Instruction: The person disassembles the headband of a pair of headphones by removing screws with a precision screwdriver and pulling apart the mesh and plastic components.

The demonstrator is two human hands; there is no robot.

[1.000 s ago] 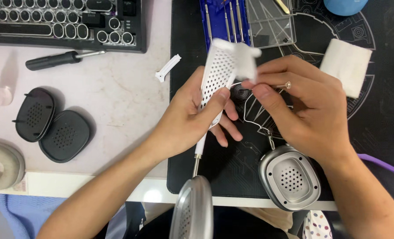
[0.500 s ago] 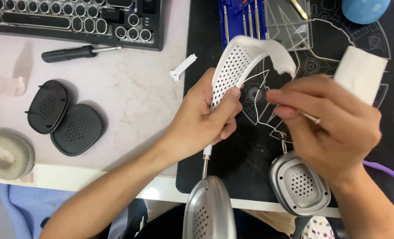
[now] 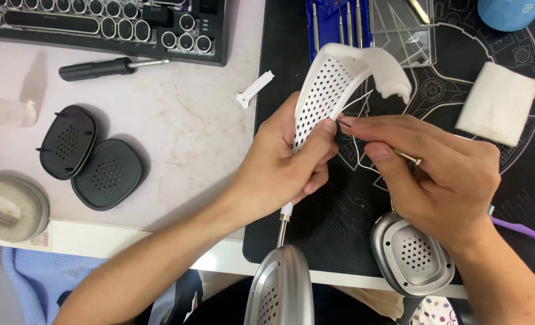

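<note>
My left hand (image 3: pixel 285 165) grips a white perforated headband (image 3: pixel 327 90) of a pair of headphones, thumb pressed on its holed face. My right hand (image 3: pixel 436 171) pinches a thin metal tool (image 3: pixel 407 156) whose tip meets the band's edge beside a thin white wire (image 3: pixel 357 105). Two silver ear cups hang below: one (image 3: pixel 279 289) on a metal stem under my left hand, the other (image 3: pixel 412 253) under my right wrist.
Two black perforated ear-cup covers (image 3: pixel 90 156) and a grey ear cushion (image 3: pixel 9 207) lie on the pale table at left. A black screwdriver (image 3: pixel 99 68), keyboard (image 3: pixel 99 21), white clip (image 3: pixel 255 89), blue tool case (image 3: pixel 333 21), white cloth pad (image 3: pixel 499 102) and black mat (image 3: pixel 520 180) surround the hands.
The view has shifted, so the hands and headband sit lower in the picture. My right hand has come onto the band's edge with the thin tool; my left hand keeps its grip.
</note>
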